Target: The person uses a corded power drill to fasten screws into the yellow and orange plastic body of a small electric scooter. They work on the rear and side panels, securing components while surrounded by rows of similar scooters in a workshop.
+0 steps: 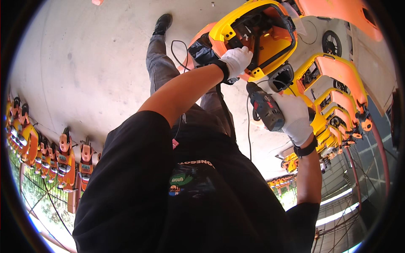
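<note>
- Left hand (237, 60): gloved fingers closed on yellow housing (257, 40) rim.
- Right hand (296, 118): fingers wrapped around cordless drill (265, 109), just below housing, nose aimed up-left toward it.

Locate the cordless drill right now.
Head view, right of centre: the cordless drill is in the gloved right hand, just below the open yellow housing that the left hand steadies.
</note>
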The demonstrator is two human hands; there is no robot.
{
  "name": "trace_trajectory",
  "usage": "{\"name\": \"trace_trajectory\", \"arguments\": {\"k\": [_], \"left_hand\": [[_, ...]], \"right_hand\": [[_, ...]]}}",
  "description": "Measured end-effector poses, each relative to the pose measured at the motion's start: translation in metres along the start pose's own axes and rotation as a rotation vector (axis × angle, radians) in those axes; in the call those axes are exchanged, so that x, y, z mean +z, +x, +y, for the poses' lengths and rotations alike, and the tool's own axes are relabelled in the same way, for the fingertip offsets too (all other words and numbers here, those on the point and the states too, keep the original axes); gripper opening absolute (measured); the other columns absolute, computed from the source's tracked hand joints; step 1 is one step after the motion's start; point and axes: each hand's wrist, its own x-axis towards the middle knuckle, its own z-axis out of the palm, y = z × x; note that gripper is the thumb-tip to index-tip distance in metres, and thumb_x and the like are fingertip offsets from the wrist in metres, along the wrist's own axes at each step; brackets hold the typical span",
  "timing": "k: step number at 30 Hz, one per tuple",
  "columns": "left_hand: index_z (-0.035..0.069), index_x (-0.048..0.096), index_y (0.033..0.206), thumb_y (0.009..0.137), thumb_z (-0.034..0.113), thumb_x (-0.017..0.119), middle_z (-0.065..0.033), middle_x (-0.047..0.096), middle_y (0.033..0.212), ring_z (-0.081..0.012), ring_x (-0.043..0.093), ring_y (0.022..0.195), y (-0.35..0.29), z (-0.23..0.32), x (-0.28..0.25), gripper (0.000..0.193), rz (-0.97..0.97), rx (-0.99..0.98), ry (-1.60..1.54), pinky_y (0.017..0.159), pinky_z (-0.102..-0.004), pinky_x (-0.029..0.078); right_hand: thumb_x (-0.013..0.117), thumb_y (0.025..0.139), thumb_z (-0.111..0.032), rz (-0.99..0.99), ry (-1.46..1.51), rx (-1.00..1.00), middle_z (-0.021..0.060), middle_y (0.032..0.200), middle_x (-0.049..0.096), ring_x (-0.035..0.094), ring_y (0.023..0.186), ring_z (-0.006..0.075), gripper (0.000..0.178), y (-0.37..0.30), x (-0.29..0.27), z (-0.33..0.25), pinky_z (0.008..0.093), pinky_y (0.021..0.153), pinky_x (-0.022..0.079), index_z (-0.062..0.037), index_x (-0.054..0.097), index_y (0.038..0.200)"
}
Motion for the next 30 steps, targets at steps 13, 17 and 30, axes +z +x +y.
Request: {"name": "trace_trajectory", "arguments": {"k": [13,17,30], "left_hand": [[-0.009,0.059,0.115,0.094,-0.002,0.039,-0.0135,0.065,0.092,-0.0214,0.069,0.078,-0.098,-0.011,-0.043,0.030,-0.324,-0.283,-1.295,0.069,-0.0329,0.061],[-0.008,0.056,0.112,0.099,0.005,0.043,-0.0162,0.066,0.094,-0.0227,0.069,0.076,-0.115,-0.001,-0.067,0.023,-0.297,-0.318,-1.275,0.067,-0.0335,0.061],[-0.003,0.063,0.107,0.102,0.026,0.051,-0.0091,0.069,0.089,-0.0140,0.067,0.070,-0.119,0.036,-0.115,0.032,-0.190,-0.246,-0.974,0.065,-0.0272,0.058]], "right_hand": [[0.073,0.078,-0.009,0.567,1.499,0.422,-0.0013,0.086,0.063,0.057,0.076,0.0086,0.031,-0.091,0.112,-0.056,0.0261,0.072,0.049,-0.0059,0.066,0.108],[0.071,0.079,-0.008,0.624,1.478,0.342,-0.0007,0.087,0.064,0.059,0.079,0.0078,0.028,-0.093,0.104,-0.064,0.0254,0.072,0.049,-0.0049,0.066,0.107],[0.070,0.085,-0.006,0.712,1.619,0.050,0.0031,0.104,0.068,0.061,0.095,0.0113,0.036,-0.090,0.112,-0.063,0.0281,0.087,0.049,-0.0037,0.062,0.120]]}}
